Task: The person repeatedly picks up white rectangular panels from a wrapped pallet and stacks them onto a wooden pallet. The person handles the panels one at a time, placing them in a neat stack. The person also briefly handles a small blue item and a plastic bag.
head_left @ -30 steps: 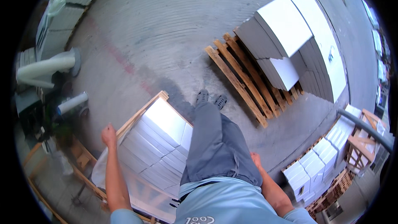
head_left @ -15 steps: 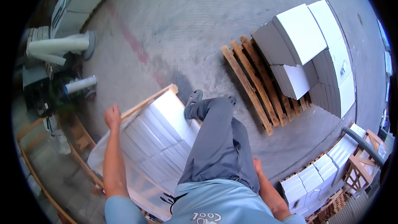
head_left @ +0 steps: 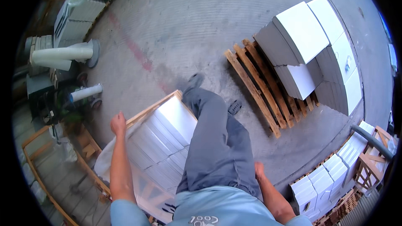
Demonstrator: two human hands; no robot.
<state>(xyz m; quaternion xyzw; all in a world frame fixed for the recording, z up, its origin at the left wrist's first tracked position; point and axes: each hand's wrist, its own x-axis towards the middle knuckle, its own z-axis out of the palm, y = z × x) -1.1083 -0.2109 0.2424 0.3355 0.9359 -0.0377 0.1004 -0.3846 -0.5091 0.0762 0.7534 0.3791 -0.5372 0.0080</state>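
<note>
My left hand (head_left: 118, 123) is closed in a fist, thumb side up, beside the end of a wooden board on a stack of white panels (head_left: 161, 132). Whether anything is inside the fist is hidden. The panels stand in tight rows to the left of my legs, with clear plastic film (head_left: 144, 190) over the near part. A wooden edge (head_left: 155, 102) runs along the far side of the stack. My right hand (head_left: 259, 168) hangs low next to my right thigh. Its fingers are mostly out of sight, and no object shows in it.
A wooden pallet (head_left: 255, 88) bearing stacked white slabs (head_left: 301, 33) sits ahead to the right. Rolls of film (head_left: 65, 53) and a wheeled cart stand at the left. More white panels (head_left: 320, 186) line the lower right. A wooden frame (head_left: 31, 159) lies at the lower left.
My legs have shifted in a step; the left foot is farther ahead and the right foot shows more fully. My left fist stays beside the board, and the view has moved slightly.
</note>
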